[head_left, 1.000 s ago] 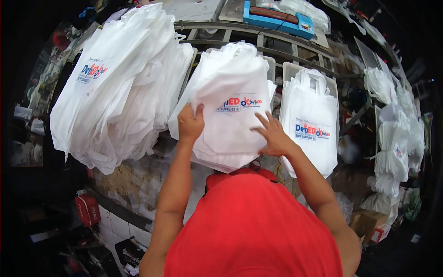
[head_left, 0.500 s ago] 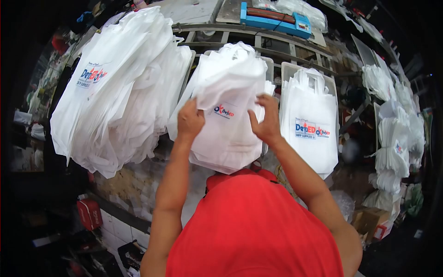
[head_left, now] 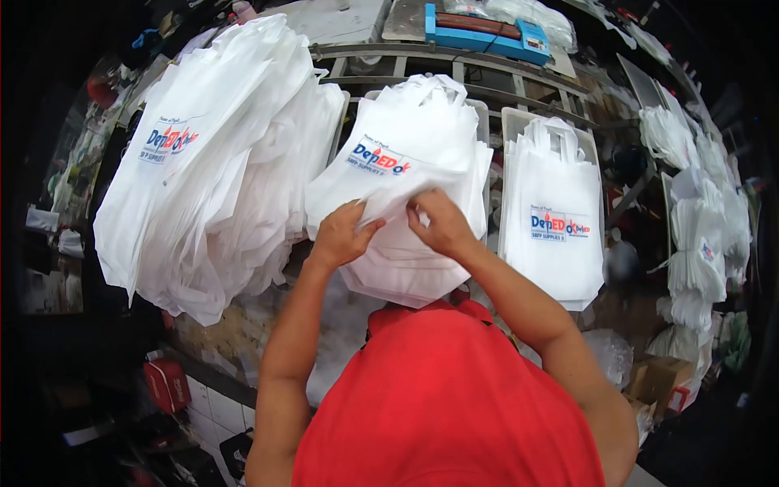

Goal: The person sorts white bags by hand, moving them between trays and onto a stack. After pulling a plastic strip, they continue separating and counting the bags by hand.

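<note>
Both hands are on a white printed tote bag (head_left: 369, 180) at the top of the middle pile. My left hand (head_left: 345, 234) grips its lower left part, thumb and fingers closed on the fabric. To the right, my right hand (head_left: 441, 222) pinches the same bag near its lower edge, and the cloth bunches up between the two hands. More white bags (head_left: 406, 276) lie beneath it, their bottom edges showing. The blue and red print faces up, partly creased at its right end.
A thick heap of white bags (head_left: 203, 187) drapes on the left. On the right, a neat stack of printed bags (head_left: 556, 191) lies on a board. Behind are a metal rack (head_left: 389, 79) and a blue machine (head_left: 487, 36). A cardboard box (head_left: 656, 380) stands low at right.
The top bag's fabric has come down and its larger print now shows. My left hand has moved lower and slightly right; my right hand has moved left and down onto the cloth.
</note>
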Demonstrator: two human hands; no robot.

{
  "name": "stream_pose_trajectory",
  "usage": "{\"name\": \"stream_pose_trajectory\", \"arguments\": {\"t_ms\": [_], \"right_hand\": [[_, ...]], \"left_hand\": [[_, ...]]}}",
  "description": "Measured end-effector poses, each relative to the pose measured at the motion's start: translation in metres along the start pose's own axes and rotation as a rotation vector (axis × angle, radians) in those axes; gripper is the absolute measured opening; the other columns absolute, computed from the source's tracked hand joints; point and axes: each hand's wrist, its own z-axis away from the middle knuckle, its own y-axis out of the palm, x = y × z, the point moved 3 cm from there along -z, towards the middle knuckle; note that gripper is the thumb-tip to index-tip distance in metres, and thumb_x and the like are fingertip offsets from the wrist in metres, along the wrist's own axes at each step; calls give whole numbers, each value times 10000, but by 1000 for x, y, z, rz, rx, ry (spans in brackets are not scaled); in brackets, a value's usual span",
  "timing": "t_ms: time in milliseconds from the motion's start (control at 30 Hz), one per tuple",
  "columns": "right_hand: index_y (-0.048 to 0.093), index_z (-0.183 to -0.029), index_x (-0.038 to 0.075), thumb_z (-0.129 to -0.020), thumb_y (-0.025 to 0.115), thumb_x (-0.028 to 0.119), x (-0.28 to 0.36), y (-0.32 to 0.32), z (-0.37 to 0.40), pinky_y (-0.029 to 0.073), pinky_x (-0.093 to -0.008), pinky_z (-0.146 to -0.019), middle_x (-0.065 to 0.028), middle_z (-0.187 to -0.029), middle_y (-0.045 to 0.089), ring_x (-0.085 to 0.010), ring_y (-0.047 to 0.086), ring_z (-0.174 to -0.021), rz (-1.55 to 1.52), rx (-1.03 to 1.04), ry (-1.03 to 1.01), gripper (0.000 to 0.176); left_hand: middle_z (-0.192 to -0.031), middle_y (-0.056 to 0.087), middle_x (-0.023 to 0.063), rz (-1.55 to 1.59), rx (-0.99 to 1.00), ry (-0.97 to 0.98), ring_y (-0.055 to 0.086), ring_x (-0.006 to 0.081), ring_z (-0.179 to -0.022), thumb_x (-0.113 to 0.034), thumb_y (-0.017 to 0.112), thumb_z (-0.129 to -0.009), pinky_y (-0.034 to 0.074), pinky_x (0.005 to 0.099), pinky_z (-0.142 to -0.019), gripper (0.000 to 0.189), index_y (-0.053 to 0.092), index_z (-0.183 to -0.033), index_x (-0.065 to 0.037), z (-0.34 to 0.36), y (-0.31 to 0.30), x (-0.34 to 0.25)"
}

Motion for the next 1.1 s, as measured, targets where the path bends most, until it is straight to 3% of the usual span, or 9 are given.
{"name": "stream_pose_trajectory", "arguments": {"t_ms": [133,267,400,533,767,867,933,1000,1100], "right_hand": [[619,-1035,20,-845,712,10,-2,-9,-19,552,-330,-738,-142,-1020,657,-271,668,-925,-189,-115,128,211],[580,-1093,32,-800,684,-45,1,-25,21,470,-445,-1009,-187,-1251,582,-369,571,-1164,157,-227,49,321],[624,-1243,74,-786,732,47,-74,6,101,437,-487,-1067,-135,-1432,541,-396,514,-1269,540,465,154,471],[744,-1046,92,-829,724,157,-94,13,102,493,-496,-971,-35,-1244,692,-324,567,-1201,451,524,242,227],[745,-945,63,-878,659,145,-64,-3,67,528,-448,-863,-70,-1054,739,-332,621,-1047,296,611,449,136],[724,-949,27,-881,640,96,-55,-13,43,535,-419,-848,-124,-963,730,-363,639,-976,56,557,523,128],[705,-929,-5,-884,639,74,-41,-26,21,534,-401,-852,-181,-872,712,-386,649,-950,-31,135,427,112],[671,-996,7,-880,665,69,-29,-34,9,532,-402,-874,-201,-1038,703,-375,645,-1012,-48,141,462,132],[582,-1184,104,-848,752,125,6,-44,14,462,-453,-1002,-146,-1375,550,-385,529,-1243,99,-331,-6,376]], "left_hand": [[-1033,696,203,103,77,-94,665,411,-984,-146,734,-863,543,440,-835,288,694,-1114,-11,-1,13,7],[-910,673,226,40,-225,-15,636,456,-804,-106,707,-877,516,493,-708,157,679,-993,-3,-25,-3,28],[-874,671,220,46,-373,-75,640,459,-791,-67,699,-874,506,497,-696,121,688,-984,-17,-42,-29,28],[-889,677,227,36,-440,-79,652,458,-835,-36,699,-868,518,466,-722,147,689,-1010,-2,-47,-32,18],[-1022,697,204,-27,-308,56,662,416,-984,-47,687,-786,544,470,-868,344,698,-1129,-15,-27,32,29],[-1031,697,193,103,-49,-6,665,407,-990,-103,703,-815,547,463,-876,334,697,-1136,-9,-21,45,9],[-1032,696,188,197,121,-90,667,402,-994,-130,711,-830,548,459,-879,331,697,-1136,-5,-22,46,-5],[-1024,692,187,49,37,-42,670,404,-959,-154,725,-845,553,459,-849,309,696,-1113,-3,-25,42,-15],[-1008,685,197,-56,-160,-39,668,420,-905,-149,729,-842,554,470,-802,297,687,-1094,2,-39,41,19]]}}
